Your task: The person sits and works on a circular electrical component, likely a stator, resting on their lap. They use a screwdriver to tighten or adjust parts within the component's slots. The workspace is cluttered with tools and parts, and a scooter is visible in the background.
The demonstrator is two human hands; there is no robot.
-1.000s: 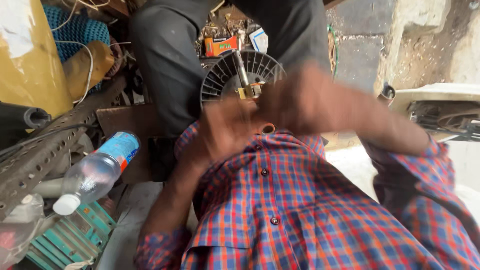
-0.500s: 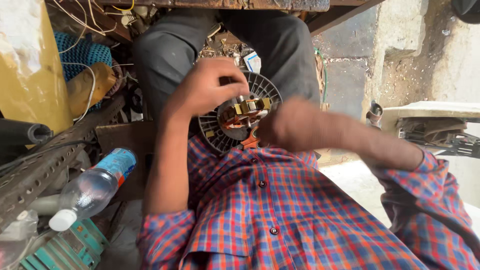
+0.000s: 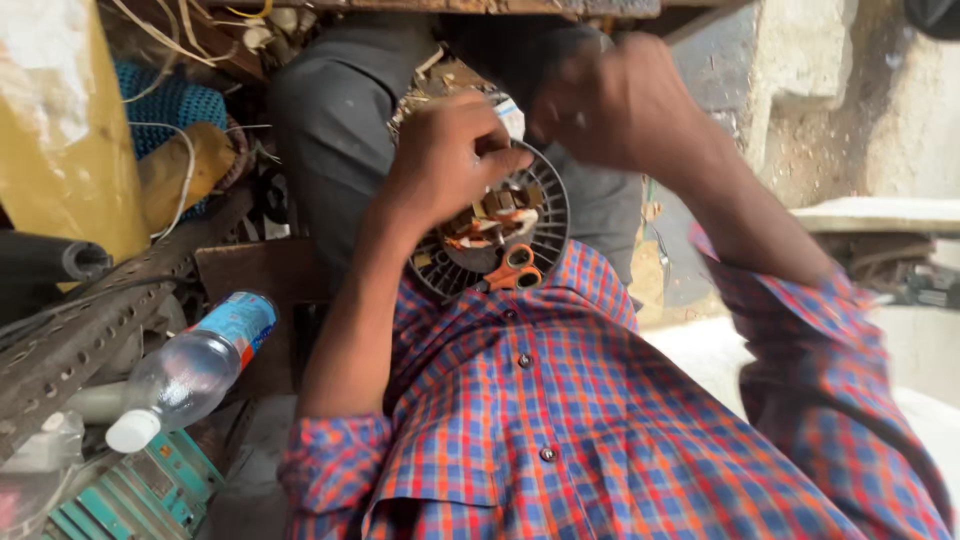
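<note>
From the head camera, a round black motor part [image 3: 505, 235] with copper windings rests in the person's lap, against the checked shirt [image 3: 560, 420]. The left hand [image 3: 445, 160] lies on its upper left rim, fingers curled and pinching at the windings. The right hand [image 3: 615, 95] is raised just above the part, blurred, so whether it grips anything cannot be told. Orange-handled scissors [image 3: 515, 268] lie on the part's lower edge. A plastic bottle [image 3: 190, 370] lies well to the left.
</note>
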